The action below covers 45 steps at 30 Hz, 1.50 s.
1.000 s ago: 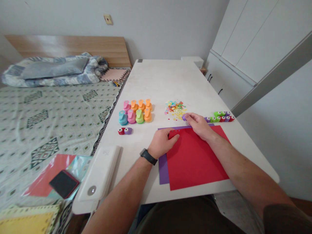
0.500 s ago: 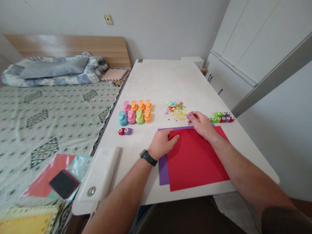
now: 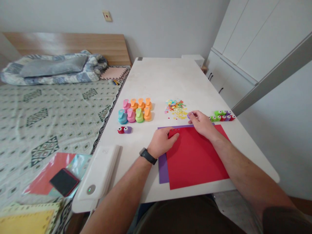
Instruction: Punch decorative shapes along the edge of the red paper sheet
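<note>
My left hand (image 3: 162, 142) rests on the upper left corner of a red paper sheet (image 3: 196, 159), with its fingers slightly curled and nothing in them. Under the red sheet lies a purple paper sheet (image 3: 163, 169), showing along the left and top edges. My right hand (image 3: 201, 125) sits at the top edge of the red sheet. A small purple object (image 3: 188, 116), probably a mini craft punch, is pinched in its fingertips. Just beyond it lies a heap of multicoloured paper cut-outs (image 3: 175, 109).
Larger pastel craft punches (image 3: 138, 111) stand on the white table (image 3: 158, 84), with small punches (image 3: 221, 116) at right and a pair (image 3: 124, 130) at left. A white power bank (image 3: 97, 172) lies near the table's left edge, beside a bed (image 3: 56, 113).
My right hand has shifted slightly right, carrying the small purple object away from the cut-outs. My left hand stays on the red sheet. The view has tilted slightly.
</note>
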Each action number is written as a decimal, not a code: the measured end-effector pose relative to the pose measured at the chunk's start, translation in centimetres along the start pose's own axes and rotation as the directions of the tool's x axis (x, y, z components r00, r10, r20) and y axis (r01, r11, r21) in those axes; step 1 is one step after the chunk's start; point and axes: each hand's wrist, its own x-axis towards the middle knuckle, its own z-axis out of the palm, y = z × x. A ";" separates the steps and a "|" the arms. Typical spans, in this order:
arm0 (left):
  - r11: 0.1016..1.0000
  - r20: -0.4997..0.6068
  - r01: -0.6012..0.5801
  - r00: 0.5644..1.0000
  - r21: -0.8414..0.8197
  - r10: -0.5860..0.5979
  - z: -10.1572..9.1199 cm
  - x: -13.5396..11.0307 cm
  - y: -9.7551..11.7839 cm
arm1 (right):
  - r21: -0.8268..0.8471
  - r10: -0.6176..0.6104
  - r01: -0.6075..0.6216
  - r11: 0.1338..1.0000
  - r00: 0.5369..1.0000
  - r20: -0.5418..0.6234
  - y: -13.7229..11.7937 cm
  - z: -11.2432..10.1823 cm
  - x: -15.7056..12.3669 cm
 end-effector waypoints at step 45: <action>0.999 0.009 0.010 1.000 -0.051 -0.010 0.1 -0.2 -0.2 | 0.376 -0.063 0.017 0.926 0.992 0.108 -2.3 2.3 0.9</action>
